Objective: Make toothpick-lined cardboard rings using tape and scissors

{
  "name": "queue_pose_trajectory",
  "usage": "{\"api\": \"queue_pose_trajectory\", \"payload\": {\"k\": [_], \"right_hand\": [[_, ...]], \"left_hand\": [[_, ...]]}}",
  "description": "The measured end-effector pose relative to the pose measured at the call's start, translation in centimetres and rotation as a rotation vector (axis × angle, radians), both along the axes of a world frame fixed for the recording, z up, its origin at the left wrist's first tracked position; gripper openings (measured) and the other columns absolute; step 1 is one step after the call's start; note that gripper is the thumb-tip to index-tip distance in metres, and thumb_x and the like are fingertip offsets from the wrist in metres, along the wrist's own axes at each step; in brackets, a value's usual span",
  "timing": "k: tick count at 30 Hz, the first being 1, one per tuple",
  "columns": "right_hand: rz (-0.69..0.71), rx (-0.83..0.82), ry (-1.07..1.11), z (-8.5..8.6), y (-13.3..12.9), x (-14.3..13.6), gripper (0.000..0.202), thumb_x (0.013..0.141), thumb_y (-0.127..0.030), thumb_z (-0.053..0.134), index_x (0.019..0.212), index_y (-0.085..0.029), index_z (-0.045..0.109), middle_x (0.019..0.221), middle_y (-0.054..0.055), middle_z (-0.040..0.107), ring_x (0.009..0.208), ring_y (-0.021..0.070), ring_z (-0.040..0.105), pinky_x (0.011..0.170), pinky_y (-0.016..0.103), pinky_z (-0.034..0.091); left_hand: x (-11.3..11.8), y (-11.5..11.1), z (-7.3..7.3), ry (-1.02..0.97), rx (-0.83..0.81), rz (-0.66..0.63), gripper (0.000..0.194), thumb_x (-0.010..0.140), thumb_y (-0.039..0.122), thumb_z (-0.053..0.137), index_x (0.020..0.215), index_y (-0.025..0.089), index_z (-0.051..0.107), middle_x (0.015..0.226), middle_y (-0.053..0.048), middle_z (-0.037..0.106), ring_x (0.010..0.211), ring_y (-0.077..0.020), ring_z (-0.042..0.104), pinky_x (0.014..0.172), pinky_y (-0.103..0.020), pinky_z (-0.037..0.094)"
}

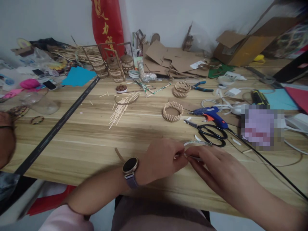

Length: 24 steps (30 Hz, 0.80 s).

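Near the table's front edge, my left hand (161,158) and my right hand (214,163) meet at their fingertips. Both are pinched on a thin pale strip (196,142), which curves out behind my right fingers; its ends are hidden. Just beyond lie black-handled scissors (211,134) and a blue glue gun (211,114). A ring of short upright sticks (172,112) stands past my fingers, with a second ring (181,89) behind it. A brown strip (119,154) sticks out behind my left wrist.
Loose sticks (119,110) lie at the middle left. Small baskets (116,72), cardboard (168,59) and pliers (201,86) are farther back. The glue gun's black cord (262,157) runs to the right edge. Another person's hand (7,138) rests at the far left.
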State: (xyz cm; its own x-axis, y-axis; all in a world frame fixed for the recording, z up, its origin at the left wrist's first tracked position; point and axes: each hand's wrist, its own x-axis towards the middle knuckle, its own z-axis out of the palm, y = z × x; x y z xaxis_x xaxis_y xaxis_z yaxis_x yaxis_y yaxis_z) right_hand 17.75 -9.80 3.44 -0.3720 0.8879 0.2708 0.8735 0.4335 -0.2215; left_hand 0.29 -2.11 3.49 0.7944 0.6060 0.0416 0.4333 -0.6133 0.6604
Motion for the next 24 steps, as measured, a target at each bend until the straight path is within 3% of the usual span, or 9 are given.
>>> {"api": "queue_pose_trajectory", "payload": {"k": [5, 12, 18, 21, 24], "right_hand": [[-0.039, 0.116, 0.155, -0.6, -0.2, -0.5, 0.012, 0.098, -0.024, 0.042, 0.097, -0.023, 0.054, 0.082, 0.003, 0.071, 0.071, 0.0199, 0.068, 0.064, 0.032, 0.050], [-0.186, 0.276, 0.342, -2.4, -0.8, -2.3, 0.006, 0.095, -0.021, 0.051, 0.092, -0.025, 0.054, 0.075, 0.000, 0.066, 0.064, 0.0171, 0.062, 0.059, 0.029, 0.047], [-0.198, 0.282, 0.478, -3.2, -2.2, -2.5, 0.016, 0.090, -0.013, 0.056, 0.097, -0.027, 0.054, 0.081, -0.001, 0.067, 0.073, 0.0171, 0.064, 0.066, 0.030, 0.048], [-0.169, 0.265, 0.412, -3.6, -3.3, -0.7, 0.020, 0.089, -0.013, 0.056, 0.105, -0.026, 0.056, 0.085, 0.002, 0.068, 0.078, 0.0195, 0.065, 0.070, 0.033, 0.049], [-0.254, 0.372, 0.223, -4.1, -4.0, 2.6, 0.019, 0.090, -0.016, 0.055, 0.108, -0.023, 0.057, 0.089, 0.006, 0.070, 0.082, 0.0232, 0.064, 0.087, 0.043, 0.048]], "left_hand": [[-0.1, 0.0, -0.8, -0.101, 0.093, 0.014, 0.015, 0.082, 0.016, 0.053, 0.068, 0.017, 0.056, 0.068, 0.001, 0.060, 0.069, -0.0149, 0.051, 0.065, -0.028, 0.033], [-0.2, -0.5, -1.2, -0.319, 0.228, 0.131, 0.016, 0.077, 0.012, 0.053, 0.063, 0.018, 0.048, 0.062, 0.002, 0.054, 0.069, -0.0145, 0.050, 0.069, -0.029, 0.033], [-0.6, 0.3, -0.6, -0.428, 0.057, 0.222, 0.017, 0.078, 0.015, 0.051, 0.061, 0.018, 0.049, 0.061, 0.003, 0.052, 0.066, -0.0130, 0.050, 0.068, -0.027, 0.037], [-1.7, 2.0, -0.2, -0.427, -0.108, 0.476, 0.019, 0.083, 0.020, 0.049, 0.065, 0.019, 0.054, 0.064, 0.003, 0.057, 0.064, -0.0132, 0.052, 0.060, -0.025, 0.038], [-2.3, 3.0, -0.1, -0.345, -0.182, 0.437, 0.022, 0.090, 0.031, 0.051, 0.073, 0.019, 0.061, 0.070, 0.003, 0.064, 0.064, -0.0129, 0.055, 0.059, -0.024, 0.039]]}}
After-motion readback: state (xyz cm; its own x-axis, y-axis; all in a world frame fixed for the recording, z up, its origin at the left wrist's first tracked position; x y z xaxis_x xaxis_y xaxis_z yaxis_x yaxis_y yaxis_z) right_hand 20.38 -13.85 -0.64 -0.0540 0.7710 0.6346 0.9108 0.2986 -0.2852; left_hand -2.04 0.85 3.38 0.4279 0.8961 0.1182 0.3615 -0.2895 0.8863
